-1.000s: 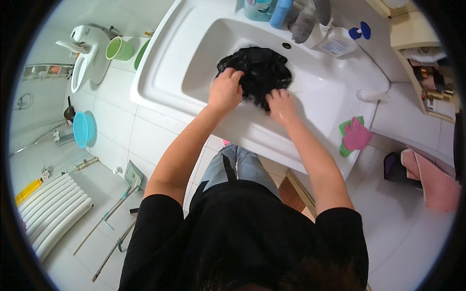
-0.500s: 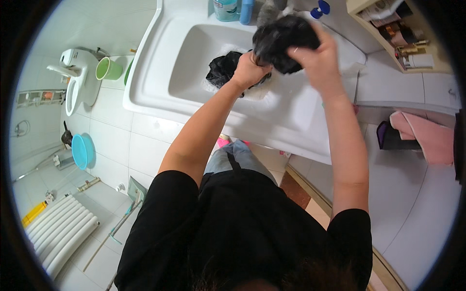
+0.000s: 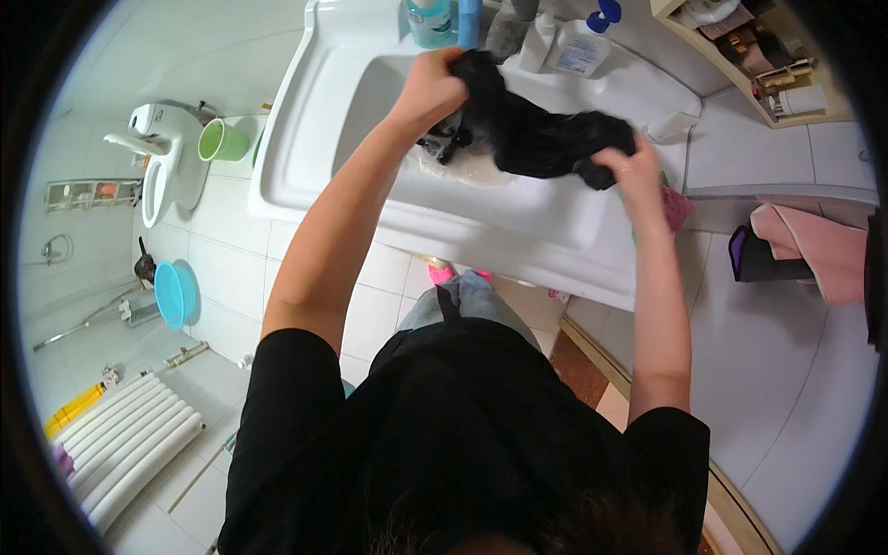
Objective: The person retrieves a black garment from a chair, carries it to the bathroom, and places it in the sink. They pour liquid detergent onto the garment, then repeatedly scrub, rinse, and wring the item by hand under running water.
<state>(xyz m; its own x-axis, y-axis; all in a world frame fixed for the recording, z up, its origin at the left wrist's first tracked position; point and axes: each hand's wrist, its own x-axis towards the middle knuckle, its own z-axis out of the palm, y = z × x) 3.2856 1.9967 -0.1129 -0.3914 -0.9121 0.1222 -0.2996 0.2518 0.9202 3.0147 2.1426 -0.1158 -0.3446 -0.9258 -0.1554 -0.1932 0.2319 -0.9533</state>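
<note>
A wet-looking black cloth garment (image 3: 541, 139) is stretched between my two hands above the white sink (image 3: 555, 208). My left hand (image 3: 433, 91) is closed round its upper left end, over the basin. Lower and to the right, my right hand (image 3: 634, 174) grips the other end, somewhat blurred by motion. Beneath the garment, more black cloth (image 3: 446, 141) lies in soapy water (image 3: 462, 168) in the basin, partly hidden by my left hand and the raised garment. What kind of garment it is I cannot make out.
Along the sink's back edge stand a turquoise bottle (image 3: 430, 23), a white pump bottle (image 3: 583, 46) with a blue top and a grey faucet (image 3: 510, 30). An open shelf (image 3: 731, 65) juts in at upper right. Pink cloth (image 3: 814, 250) hangs at right. A blue basin (image 3: 175, 294) is at left.
The black garment, bunched up before, is now drawn out lengthwise. My left hand has risen from the basin up and left; my right hand has moved down and right.
</note>
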